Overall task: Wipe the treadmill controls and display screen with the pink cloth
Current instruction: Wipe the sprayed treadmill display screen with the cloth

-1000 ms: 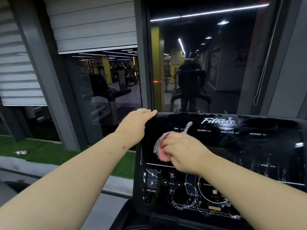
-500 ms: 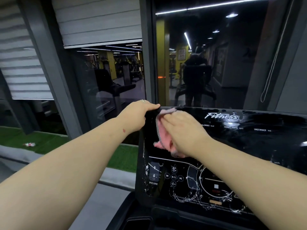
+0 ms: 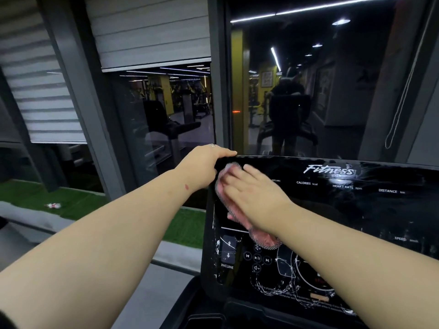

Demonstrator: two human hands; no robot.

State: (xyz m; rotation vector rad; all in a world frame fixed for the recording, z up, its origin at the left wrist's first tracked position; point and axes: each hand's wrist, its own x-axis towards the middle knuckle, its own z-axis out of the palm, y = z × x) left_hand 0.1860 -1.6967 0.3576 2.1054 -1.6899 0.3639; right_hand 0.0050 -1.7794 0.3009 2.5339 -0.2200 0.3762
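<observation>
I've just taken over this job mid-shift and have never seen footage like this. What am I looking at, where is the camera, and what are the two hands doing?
There is only one view, from a camera worn on the person's head, looking forward and down along both bare arms. The black panel is the treadmill console, with labels such as CALORIES, HEART RATE and DISTANCE, and buttons marked INCLINE lower down. White streaks show around those lower controls. The right hand lies flat, fingers straight, pressing the pink cloth against the upper left of the panel. The left hand grips the console's top left corner, probably for support. Behind is a dark window that reflects the gym.
</observation>
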